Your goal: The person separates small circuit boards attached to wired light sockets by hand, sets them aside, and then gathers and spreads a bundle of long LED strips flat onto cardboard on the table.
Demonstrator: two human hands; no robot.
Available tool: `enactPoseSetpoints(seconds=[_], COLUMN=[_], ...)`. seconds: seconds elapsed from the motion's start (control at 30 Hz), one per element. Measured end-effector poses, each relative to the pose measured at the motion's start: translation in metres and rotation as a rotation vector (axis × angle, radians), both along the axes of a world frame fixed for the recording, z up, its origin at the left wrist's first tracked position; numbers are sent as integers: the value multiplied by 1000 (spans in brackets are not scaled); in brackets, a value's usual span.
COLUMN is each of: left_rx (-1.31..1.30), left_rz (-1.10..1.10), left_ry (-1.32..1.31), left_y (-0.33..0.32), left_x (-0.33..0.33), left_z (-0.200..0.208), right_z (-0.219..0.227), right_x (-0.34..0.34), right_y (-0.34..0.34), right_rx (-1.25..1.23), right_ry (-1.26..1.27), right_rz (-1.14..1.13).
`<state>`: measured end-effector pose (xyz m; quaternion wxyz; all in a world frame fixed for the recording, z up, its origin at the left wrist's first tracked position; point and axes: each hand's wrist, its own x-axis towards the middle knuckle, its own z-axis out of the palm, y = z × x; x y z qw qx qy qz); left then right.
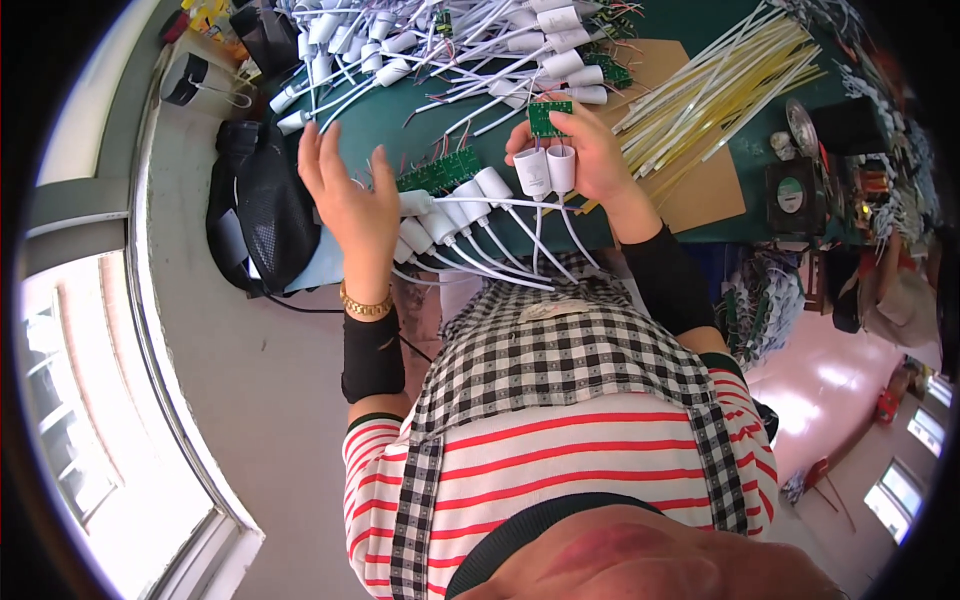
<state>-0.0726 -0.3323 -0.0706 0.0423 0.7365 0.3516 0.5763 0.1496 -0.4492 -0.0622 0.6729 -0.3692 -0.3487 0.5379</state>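
My right hand (pixel 598 155) pinches a small green circuit board (pixel 549 119) between thumb and fingers. Below the board hang two white cylindrical housings (pixel 533 176), joined to it by thin wires, with white cables running down from them. To the left, my left hand (pixel 352 200) is raised with its fingers spread and nothing in it. Between the hands lies a green board panel (pixel 440 170) with thin wires standing up from it. In front of that panel, a row of white housings (pixel 455 212) lies with cables trailing toward my apron.
A large heap of white cabled housings (pixel 400 45) covers the far part of the green table. White and yellow strips (pixel 715 90) lie on brown cardboard (pixel 705 200) at the right. A black mesh object (pixel 272 205) stands at the left, near the window.
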Motion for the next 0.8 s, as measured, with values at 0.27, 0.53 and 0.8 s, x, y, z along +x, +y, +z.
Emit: enactPoseSetpoints(seconds=[0.27, 0.53, 0.8], left_rx=[-694, -651, -627], left_rz=[-1199, -964, -620], left_ry=[-180, 43, -17], left_y=[-38, -50, -62], left_x=[90, 101, 106], left_z=[16, 32, 31], right_z=[11, 5, -1], right_x=[-32, -41, -47], right_y=[-20, -15, -3], right_rx=[5, 88, 25], right_ry=[-314, -740, -896], right_rz=[-124, -526, -665])
